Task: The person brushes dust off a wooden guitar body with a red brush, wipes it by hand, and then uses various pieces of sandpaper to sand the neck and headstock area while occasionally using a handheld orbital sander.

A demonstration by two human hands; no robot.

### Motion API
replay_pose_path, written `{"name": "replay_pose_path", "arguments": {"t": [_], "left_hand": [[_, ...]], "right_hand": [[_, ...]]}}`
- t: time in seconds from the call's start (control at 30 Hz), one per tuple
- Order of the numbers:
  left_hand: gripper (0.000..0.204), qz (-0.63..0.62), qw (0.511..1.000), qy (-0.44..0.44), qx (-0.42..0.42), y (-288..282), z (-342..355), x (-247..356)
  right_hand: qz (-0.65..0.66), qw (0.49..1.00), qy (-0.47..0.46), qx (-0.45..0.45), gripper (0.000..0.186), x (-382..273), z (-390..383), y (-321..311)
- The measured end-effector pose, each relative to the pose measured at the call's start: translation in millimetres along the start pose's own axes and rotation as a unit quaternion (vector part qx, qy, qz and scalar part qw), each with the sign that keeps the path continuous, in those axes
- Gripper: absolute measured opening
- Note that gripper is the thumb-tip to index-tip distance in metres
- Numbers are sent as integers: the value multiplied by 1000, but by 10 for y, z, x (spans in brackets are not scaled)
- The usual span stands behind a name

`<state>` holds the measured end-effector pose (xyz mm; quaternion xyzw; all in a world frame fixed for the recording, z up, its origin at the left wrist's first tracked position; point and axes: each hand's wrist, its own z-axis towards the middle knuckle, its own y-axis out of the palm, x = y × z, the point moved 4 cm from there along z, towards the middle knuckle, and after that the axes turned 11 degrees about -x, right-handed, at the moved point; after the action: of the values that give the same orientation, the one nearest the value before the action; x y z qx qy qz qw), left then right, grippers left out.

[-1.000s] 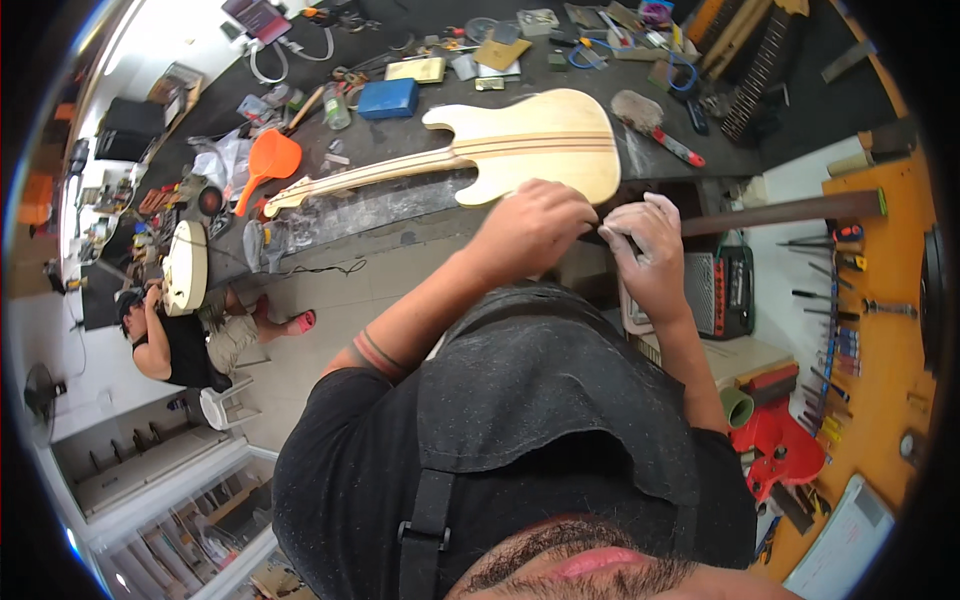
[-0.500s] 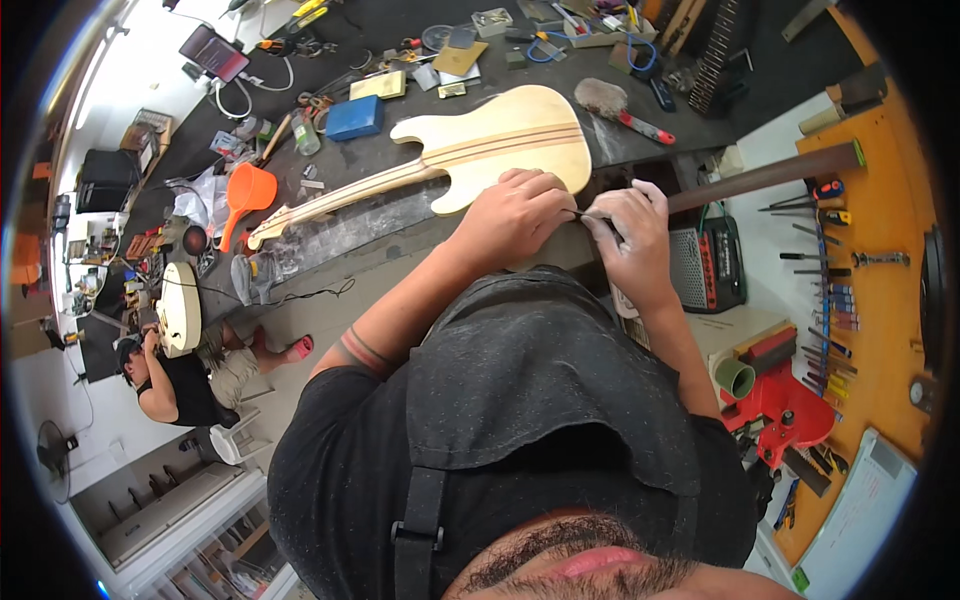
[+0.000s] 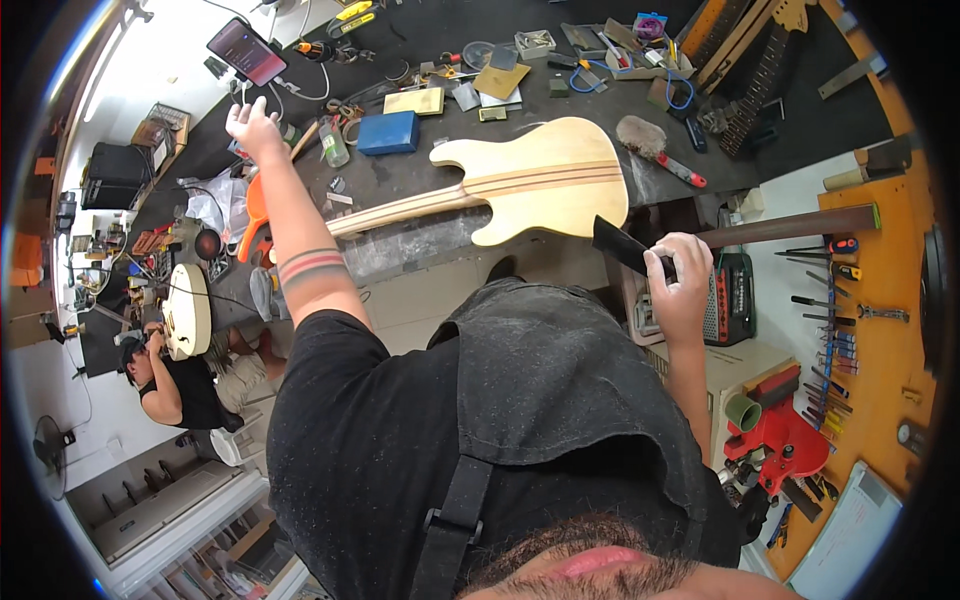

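Note:
My left hand (image 3: 254, 128) is raised at the bench's back left, fingers apart and empty, just below a phone (image 3: 247, 52) with white cables. My right hand (image 3: 680, 272) grips a thin, flat black piece (image 3: 618, 241), possibly a sheet, at its lower end. The piece is tilted near the lower right edge of a pale wooden guitar (image 3: 555, 160), whose back shows darker centre stripes and lies on the bench, neck toward the left. A blue box (image 3: 388, 131) sits above the neck; an orange scoop (image 3: 255, 205) is partly hidden behind my left forearm.
A co-worker (image 3: 170, 390) sits at left with a cream guitar (image 3: 188, 310). A brush (image 3: 650, 140) and small tools lie on the dark bench (image 3: 790, 150). A long dark board (image 3: 800, 224) juts at right, beside an amplifier (image 3: 728, 300), tool wall (image 3: 880, 370) and red clamping tool (image 3: 785, 450).
My left hand has left my right hand and swung up and left toward the phone. My right hand has moved down and right, and the black piece it holds now shows clearly.

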<state>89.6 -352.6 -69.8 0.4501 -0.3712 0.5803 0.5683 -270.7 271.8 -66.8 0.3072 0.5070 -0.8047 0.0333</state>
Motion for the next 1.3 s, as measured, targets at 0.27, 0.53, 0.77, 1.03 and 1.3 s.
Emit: {"name": "replay_pose_path", "arguments": {"t": [0.27,0.53,0.77,1.03,1.3], "left_hand": [[53,-83,981,12,-173,-45,581,-158],[52,-60,983,44,-168,-5,632,-188],[56,-61,989,41,-130,20,453,-105],[43,166,977,128,-30,103,-75,207],[62,-47,986,72,-141,61,380,-8]], "right_hand": [[-7,999,36,-13,16,-143,248,198],[-15,999,42,-18,15,-228,430,283],[-11,999,45,-19,14,-275,460,325],[-8,999,48,-13,14,-263,387,406],[9,999,37,-36,13,-293,425,499]]}}
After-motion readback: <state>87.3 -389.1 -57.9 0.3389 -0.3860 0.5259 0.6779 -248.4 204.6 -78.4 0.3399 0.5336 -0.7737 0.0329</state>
